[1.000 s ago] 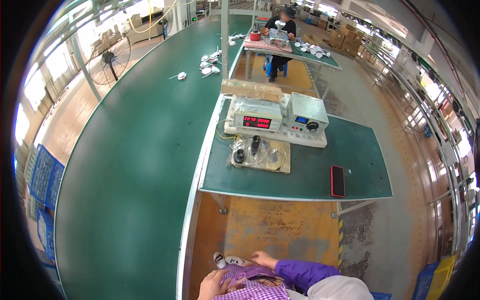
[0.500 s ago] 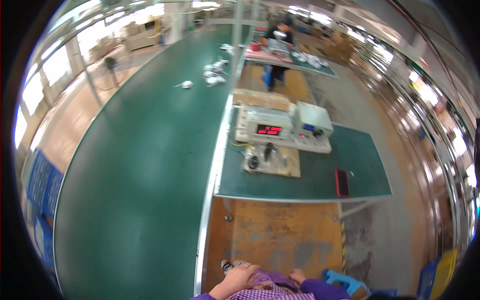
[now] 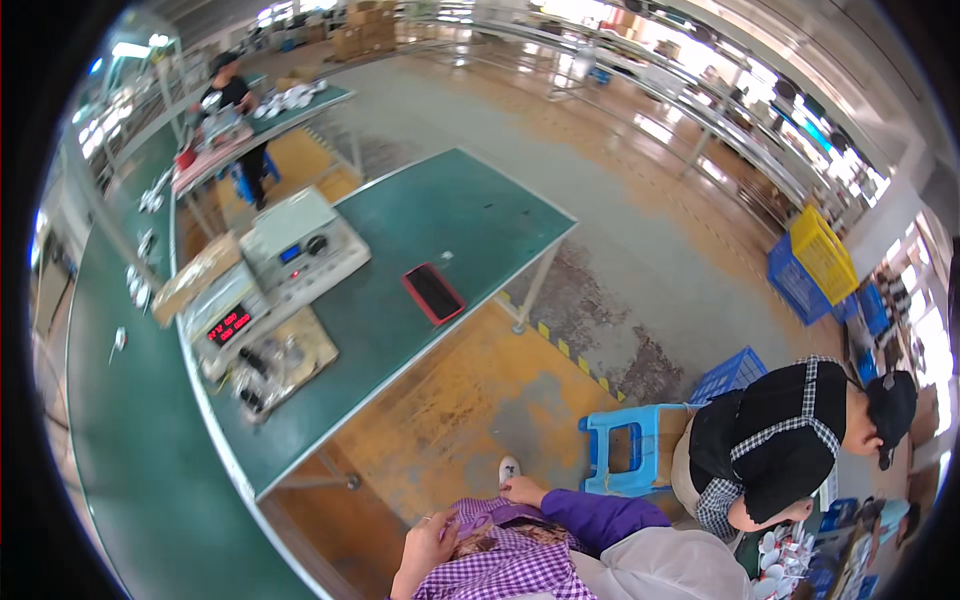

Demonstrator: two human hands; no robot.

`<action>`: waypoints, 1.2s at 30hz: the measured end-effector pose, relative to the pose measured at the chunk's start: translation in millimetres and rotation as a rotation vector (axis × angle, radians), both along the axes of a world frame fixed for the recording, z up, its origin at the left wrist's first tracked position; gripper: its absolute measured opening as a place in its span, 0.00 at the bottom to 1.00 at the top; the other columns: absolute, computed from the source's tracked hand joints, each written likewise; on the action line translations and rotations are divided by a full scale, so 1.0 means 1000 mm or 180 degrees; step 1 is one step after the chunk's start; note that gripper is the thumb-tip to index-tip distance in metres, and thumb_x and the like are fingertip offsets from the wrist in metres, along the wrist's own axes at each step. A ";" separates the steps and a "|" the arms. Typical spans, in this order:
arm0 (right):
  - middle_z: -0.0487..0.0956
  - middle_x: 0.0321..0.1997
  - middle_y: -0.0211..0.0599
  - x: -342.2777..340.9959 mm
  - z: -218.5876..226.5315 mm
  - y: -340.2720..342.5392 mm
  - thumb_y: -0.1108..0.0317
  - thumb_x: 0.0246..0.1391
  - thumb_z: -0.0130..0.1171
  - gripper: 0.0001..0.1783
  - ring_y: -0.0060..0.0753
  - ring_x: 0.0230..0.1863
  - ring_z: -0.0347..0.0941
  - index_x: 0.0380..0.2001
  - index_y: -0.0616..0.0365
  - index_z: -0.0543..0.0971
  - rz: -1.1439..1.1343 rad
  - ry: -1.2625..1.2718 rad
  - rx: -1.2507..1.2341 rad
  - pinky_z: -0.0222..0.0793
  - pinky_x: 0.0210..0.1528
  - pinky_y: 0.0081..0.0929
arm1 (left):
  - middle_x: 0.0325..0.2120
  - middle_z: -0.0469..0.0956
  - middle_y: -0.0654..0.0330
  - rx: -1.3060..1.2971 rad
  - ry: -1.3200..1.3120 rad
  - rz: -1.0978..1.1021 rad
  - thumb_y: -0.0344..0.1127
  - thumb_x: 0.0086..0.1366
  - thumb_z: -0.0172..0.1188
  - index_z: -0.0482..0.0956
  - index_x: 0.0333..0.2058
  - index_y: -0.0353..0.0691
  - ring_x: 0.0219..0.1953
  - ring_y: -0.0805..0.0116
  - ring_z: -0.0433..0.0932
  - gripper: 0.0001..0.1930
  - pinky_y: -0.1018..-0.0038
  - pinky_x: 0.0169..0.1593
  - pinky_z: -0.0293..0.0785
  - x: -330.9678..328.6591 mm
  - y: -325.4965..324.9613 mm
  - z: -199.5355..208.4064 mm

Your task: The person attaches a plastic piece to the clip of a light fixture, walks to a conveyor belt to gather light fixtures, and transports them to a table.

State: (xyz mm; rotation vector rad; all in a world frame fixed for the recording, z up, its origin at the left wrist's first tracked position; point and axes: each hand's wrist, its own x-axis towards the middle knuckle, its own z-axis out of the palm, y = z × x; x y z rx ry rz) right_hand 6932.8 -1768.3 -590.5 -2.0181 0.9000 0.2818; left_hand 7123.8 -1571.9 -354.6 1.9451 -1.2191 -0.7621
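Close to my body, a purple checked apron (image 3: 500, 577) lies across my front. My left hand (image 3: 428, 545) has its fingers curled at the apron's left edge. On the other side, my right hand (image 3: 523, 491), at the end of a purple sleeve, is closed on the apron's upper edge. Both hands are well short of the green-topped table (image 3: 400, 350) ahead. A red-rimmed phone (image 3: 433, 293) lies on that table. Left of it stand a test instrument with a red display (image 3: 230, 325) and a pale box with a knob (image 3: 295, 235).
A blue plastic stool (image 3: 630, 450) stands to my right, beside a co-worker in black (image 3: 785, 435) bending over white parts (image 3: 785, 555). Yellow and blue crates (image 3: 820, 262) are stacked farther right. A long green conveyor (image 3: 130, 450) runs along the left. Another person (image 3: 235, 95) stands at a far table.
My view has swung to the right. The table and instruments now appear farther left, and the stool and bending co-worker have come into view. My hands stay at the apron.
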 end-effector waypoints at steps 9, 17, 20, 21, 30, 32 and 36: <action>0.81 0.31 0.44 -0.083 0.020 -0.207 0.63 0.50 0.57 0.15 0.36 0.29 0.79 0.38 0.63 0.80 -0.1053 -0.0789 0.0113 0.74 0.33 0.31 | 0.36 0.78 0.51 0.0289 0.0034 -0.1351 0.43 0.62 0.55 0.76 0.44 0.42 0.40 0.51 0.77 0.15 0.61 0.43 0.73 -0.046 -0.286 0.031; 0.81 0.27 0.39 -0.121 0.023 -0.362 0.62 0.53 0.57 0.15 0.29 0.26 0.79 0.34 0.66 0.80 -0.2818 -0.0818 0.0984 0.72 0.28 0.23 | 0.38 0.77 0.48 -0.0103 -0.0217 -0.2052 0.43 0.64 0.52 0.76 0.45 0.38 0.42 0.49 0.75 0.17 0.60 0.46 0.71 -0.043 -0.499 0.022; 0.81 0.28 0.40 -0.135 0.015 -0.406 0.62 0.54 0.57 0.15 0.30 0.25 0.79 0.34 0.67 0.80 -0.2754 -0.0713 0.1307 0.73 0.28 0.23 | 0.38 0.76 0.47 -0.0097 -0.0204 -0.2091 0.42 0.62 0.53 0.76 0.44 0.38 0.43 0.48 0.75 0.16 0.59 0.46 0.71 -0.034 -0.584 -0.015; 0.81 0.28 0.40 -0.141 0.014 -0.425 0.62 0.54 0.57 0.15 0.30 0.26 0.79 0.34 0.66 0.80 -0.2660 -0.0565 0.1174 0.73 0.28 0.24 | 0.38 0.76 0.47 -0.0088 -0.0130 -0.2143 0.42 0.62 0.53 0.76 0.43 0.38 0.43 0.48 0.75 0.16 0.58 0.46 0.71 -0.034 -0.617 -0.028; 0.81 0.32 0.39 -0.229 0.001 -0.605 0.60 0.54 0.55 0.15 0.33 0.31 0.78 0.36 0.61 0.80 -0.1658 0.0550 0.0038 0.73 0.33 0.28 | 0.40 0.74 0.52 -0.0387 -0.0527 -0.1598 0.41 0.58 0.56 0.75 0.38 0.40 0.47 0.51 0.71 0.13 0.58 0.46 0.70 -0.025 -0.872 -0.044; 0.81 0.33 0.39 -0.250 -0.008 -0.660 0.59 0.54 0.55 0.15 0.34 0.32 0.78 0.36 0.60 0.80 -0.1370 0.0730 -0.0216 0.73 0.34 0.30 | 0.42 0.72 0.54 -0.0420 -0.0936 -0.1207 0.40 0.56 0.57 0.75 0.38 0.42 0.49 0.52 0.69 0.13 0.57 0.48 0.67 -0.020 -0.914 -0.059; 0.81 0.34 0.39 -0.297 -0.025 -0.782 0.58 0.54 0.54 0.15 0.35 0.35 0.78 0.37 0.58 0.80 -0.0841 0.1074 -0.0787 0.73 0.36 0.32 | 0.46 0.69 0.54 -0.0340 -0.2026 -0.0024 0.38 0.53 0.58 0.75 0.39 0.44 0.55 0.55 0.63 0.14 0.54 0.53 0.60 -0.007 -0.994 -0.072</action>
